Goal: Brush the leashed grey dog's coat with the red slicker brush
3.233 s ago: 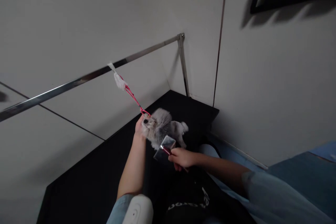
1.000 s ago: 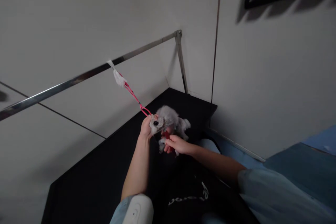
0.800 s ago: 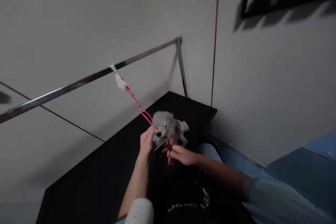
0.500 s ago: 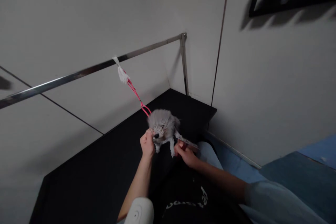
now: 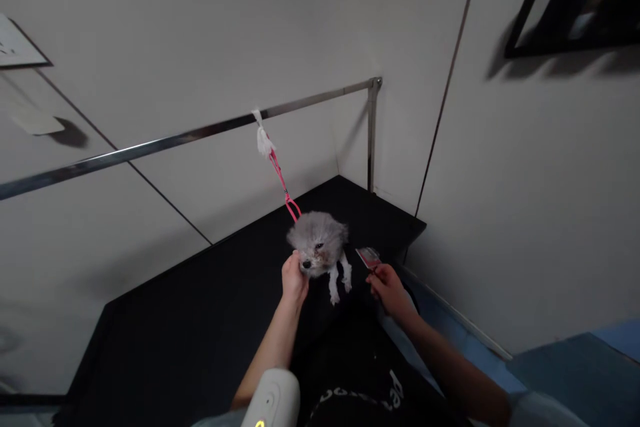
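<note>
Red brush [image 5: 369, 257], gripped by the right hand [image 5: 393, 291], now clears the dog [image 5: 320, 237]; contact seemingly pauses. Left hand [image 5: 295, 280] grips its muzzle [image 5: 311, 261].

The site is a pet-grooming station, apparently in a grooming shop, as identified by the small gray dog [image 5: 315, 233] positioned on a black grooming table [image 5: 190, 333] with a raised chrome bar [image 5: 190, 135]. A pink grooming loop [image 5: 279, 171], fastened to the bar by a white tie [image 5: 265, 142], extends down to the dog, and a slicker brush [image 5: 369, 257] is held near it. Supporting indicators are the black apron [image 5: 350, 367] with partly legible white lettering [image 5: 396, 389] and the black wall-mounted rack [image 5: 550, 49].
</note>
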{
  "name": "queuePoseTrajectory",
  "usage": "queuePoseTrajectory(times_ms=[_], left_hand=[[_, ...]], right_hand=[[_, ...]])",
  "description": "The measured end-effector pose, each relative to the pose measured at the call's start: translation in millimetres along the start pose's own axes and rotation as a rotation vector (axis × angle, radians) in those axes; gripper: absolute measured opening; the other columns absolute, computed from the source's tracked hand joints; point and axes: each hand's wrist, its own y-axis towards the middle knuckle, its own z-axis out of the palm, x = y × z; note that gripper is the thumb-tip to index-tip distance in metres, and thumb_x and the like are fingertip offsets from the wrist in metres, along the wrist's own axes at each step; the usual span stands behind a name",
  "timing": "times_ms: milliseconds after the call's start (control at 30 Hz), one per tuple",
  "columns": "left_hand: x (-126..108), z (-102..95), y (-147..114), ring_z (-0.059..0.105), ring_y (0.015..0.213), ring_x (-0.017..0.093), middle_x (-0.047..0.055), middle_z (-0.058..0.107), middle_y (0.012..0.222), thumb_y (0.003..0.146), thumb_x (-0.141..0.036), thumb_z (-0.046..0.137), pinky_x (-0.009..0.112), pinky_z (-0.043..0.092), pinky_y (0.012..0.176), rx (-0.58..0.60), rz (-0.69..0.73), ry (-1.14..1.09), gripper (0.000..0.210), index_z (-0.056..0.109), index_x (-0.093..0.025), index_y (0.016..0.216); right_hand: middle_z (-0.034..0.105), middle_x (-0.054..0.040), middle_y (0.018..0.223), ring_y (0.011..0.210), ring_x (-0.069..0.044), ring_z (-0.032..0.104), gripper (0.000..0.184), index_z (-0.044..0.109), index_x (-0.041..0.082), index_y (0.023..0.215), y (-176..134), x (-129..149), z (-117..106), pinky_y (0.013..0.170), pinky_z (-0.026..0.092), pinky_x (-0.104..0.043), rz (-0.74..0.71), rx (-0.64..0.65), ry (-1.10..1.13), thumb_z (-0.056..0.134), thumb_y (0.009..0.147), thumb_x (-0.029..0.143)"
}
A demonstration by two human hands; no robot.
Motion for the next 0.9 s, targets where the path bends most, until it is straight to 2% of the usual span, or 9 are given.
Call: queuePoseTrajectory(times_ms=[67,167,233,400,467,533,600,767,900], left_hand=[[2.4,-0.1,0.3,0.054,0.051,0.010,-0.004,0.061,0.055,0.068,-0.036,0.084,0.023,0.046,0.057,-0.005,-0.008,-0.007,0.033,0.059,-0.015,0.060],[4.6,-0.9,2.4,0.059,0.055,0.011,-0.002,0.065,0.060,0.065,-0.034,0.085,0.024,0.050,0.060,-0.009,-0.025,-0.017,0.029,0.064,-0.014,0.065],[4.0,-1.9,4.1,0.062,0.057,0.012,-0.001,0.067,0.063,0.064,-0.033,0.085,0.025,0.052,0.062,0.000,-0.032,-0.029,0.027,0.065,-0.014,0.067],[-0.4,-4.3,4.0,0.061,0.055,0.012,-0.001,0.066,0.060,0.065,-0.034,0.084,0.025,0.052,0.061,-0.002,-0.023,-0.039,0.031,0.060,-0.015,0.061],[-1.9,-4.8,2.2,0.060,0.054,0.012,-0.001,0.065,0.059,0.065,-0.035,0.084,0.024,0.051,0.060,-0.013,-0.023,-0.029,0.032,0.060,-0.015,0.061],[-3.2,-5.5,0.4,0.059,0.052,0.012,-0.001,0.065,0.057,0.065,-0.036,0.084,0.024,0.051,0.058,-0.021,-0.026,-0.020,0.032,0.060,-0.015,0.062],[-4.1,-6.7,-0.5,0.059,0.051,0.012,-0.001,0.064,0.057,0.066,-0.037,0.084,0.024,0.050,0.056,-0.029,-0.025,-0.014,0.032,0.061,-0.014,0.062],[-4.0,-11.1,2.4,0.060,0.053,0.013,0.000,0.065,0.058,0.066,-0.036,0.085,0.025,0.051,0.059,-0.029,-0.022,-0.016,0.032,0.062,-0.014,0.062],[-1.9,-13.7,6.3,0.063,0.056,0.015,0.002,0.068,0.062,0.066,-0.036,0.084,0.029,0.052,0.062,-0.013,-0.034,-0.029,0.029,0.065,-0.013,0.066]], right_hand=[[0.068,-0.0044,0.085,0.065,-0.017,0.060,0.031,0.050,0.025,0.084,2.7,8.7,-8.2,0.057,0.047,-0.030,-0.027,-0.078,0.143,0.063,0.073,0.050],[0.072,-0.0075,0.090,0.075,-0.020,0.068,0.035,0.061,0.023,0.096,10.7,32.0,-9.5,0.070,0.055,-0.037,-0.078,0.067,0.228,0.070,0.069,0.043],[0.072,-0.0069,0.088,0.075,-0.020,0.067,0.038,0.064,0.021,0.099,18.1,52.4,-6.6,0.075,0.055,-0.040,-0.196,0.063,0.141,0.074,0.066,0.036],[0.072,-0.0078,0.091,0.086,-0.021,0.068,0.024,0.068,0.017,0.095,49.4,111.7,7.3,0.089,0.055,-0.039,-0.468,-0.140,-0.090,0.068,0.079,0.034],[0.073,-0.0079,0.098,0.090,-0.019,0.069,0.021,0.068,0.016,0.096,68.5,132.1,17.1,0.089,0.055,-0.035,-0.496,-0.106,-0.063,0.068,0.081,0.030],[0.073,-0.0070,0.094,0.084,-0.018,0.069,0.016,0.068,0.015,0.094,89.4,146.4,28.1,0.082,0.056,-0.032,-0.444,0.024,-0.078,0.067,0.083,0.028],[0.072,-0.0056,0.083,0.076,-0.017,0.068,0.012,0.067,0.014,0.087,109.0,154.5,36.7,0.073,0.055,-0.029,-0.362,0.119,-0.136,0.066,0.085,0.026],[0.071,-0.0037,0.080,0.077,-0.016,0.067,0.014,0.065,0.016,0.089,136.7,156.6,40.1,0.073,0.052,-0.026,-0.421,-0.160,-0.188,0.067,0.087,0.030],[0.066,-0.0012,0.068,0.069,-0.017,0.064,0.020,0.063,0.018,0.081,137.9,150.1,41.0,0.066,0.049,-0.027,-0.432,-0.112,-0.165,0.070,0.084,0.036]])
